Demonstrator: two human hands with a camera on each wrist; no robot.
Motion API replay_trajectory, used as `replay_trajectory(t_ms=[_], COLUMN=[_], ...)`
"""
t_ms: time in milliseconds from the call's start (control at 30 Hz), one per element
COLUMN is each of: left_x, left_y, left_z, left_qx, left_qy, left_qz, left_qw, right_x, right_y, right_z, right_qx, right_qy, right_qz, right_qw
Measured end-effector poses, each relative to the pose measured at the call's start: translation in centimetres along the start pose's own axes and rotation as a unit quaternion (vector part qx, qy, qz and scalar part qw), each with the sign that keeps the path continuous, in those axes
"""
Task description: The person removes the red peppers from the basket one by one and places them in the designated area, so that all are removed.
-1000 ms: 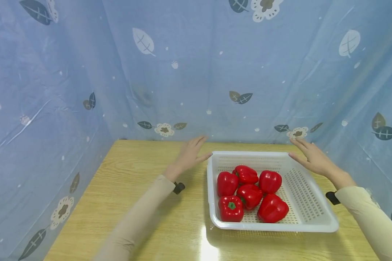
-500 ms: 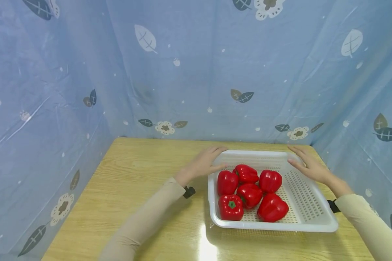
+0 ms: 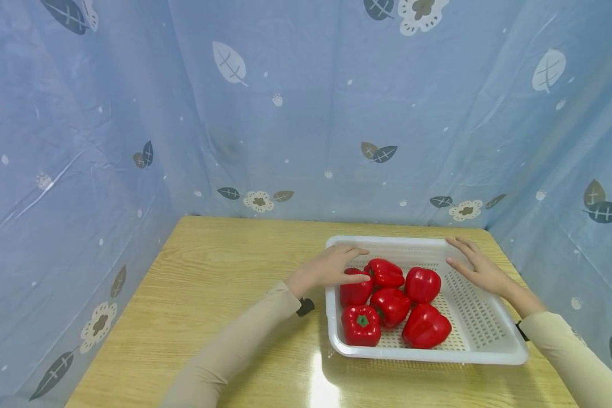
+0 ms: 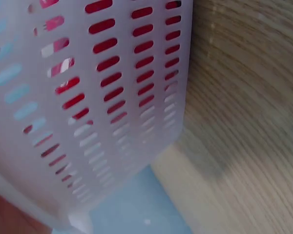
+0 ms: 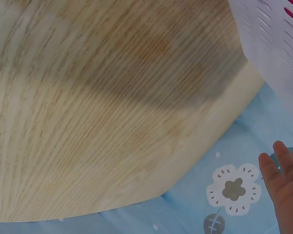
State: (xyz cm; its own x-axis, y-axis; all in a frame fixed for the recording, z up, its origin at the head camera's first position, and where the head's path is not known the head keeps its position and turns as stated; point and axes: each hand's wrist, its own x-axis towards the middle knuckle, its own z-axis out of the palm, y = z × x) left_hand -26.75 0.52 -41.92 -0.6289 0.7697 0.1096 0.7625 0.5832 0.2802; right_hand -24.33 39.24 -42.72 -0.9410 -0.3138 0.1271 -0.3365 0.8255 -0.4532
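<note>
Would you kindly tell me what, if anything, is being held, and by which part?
Nothing is held: the left hand and right hand are loosely extended at opposite ends of the white basket.

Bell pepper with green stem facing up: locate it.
Head view: the red bell pepper sits in the near left corner of the white plastic basket.

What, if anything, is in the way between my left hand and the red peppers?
Nothing visible. In the head view, your left hand extends over the white basket's left rim and partly covers one red pepper; whether they touch, I can't tell.
</note>
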Motion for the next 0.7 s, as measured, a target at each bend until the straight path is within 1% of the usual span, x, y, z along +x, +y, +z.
replay_trajectory(t_ms=[167, 233, 367, 500, 700], left_x=[0.19, 0.26, 0.27, 0.24, 0.35], left_y=[0.29, 0.32, 0.60, 0.87, 0.92], left_z=[0.56, 0.74, 0.84, 0.87, 1.09], left_qx=[0.010, 0.020, 0.040, 0.056, 0.083], left_qy=[-0.016, -0.016, -0.023, -0.037, -0.054], left_qz=[-0.013, -0.014, -0.016, -0.022, -0.030], left_qw=[0.9997, 0.9996, 0.9988, 0.9975, 0.9946], right_x=[-0.09, -0.15, -0.27, -0.32, -0.31], right_y=[-0.11, -0.19, -0.23, -0.30, -0.59], right_z=[0.04, 0.04, 0.10, 0.18, 0.25], right_qx=[-0.003, -0.003, -0.003, -0.005, -0.004], right_qy=[0.004, 0.006, 0.011, 0.018, 0.024], right_qz=[-0.001, -0.001, 0.001, 0.002, 0.009], right_qw=[1.0000, 1.0000, 0.9999, 0.9998, 0.9997])
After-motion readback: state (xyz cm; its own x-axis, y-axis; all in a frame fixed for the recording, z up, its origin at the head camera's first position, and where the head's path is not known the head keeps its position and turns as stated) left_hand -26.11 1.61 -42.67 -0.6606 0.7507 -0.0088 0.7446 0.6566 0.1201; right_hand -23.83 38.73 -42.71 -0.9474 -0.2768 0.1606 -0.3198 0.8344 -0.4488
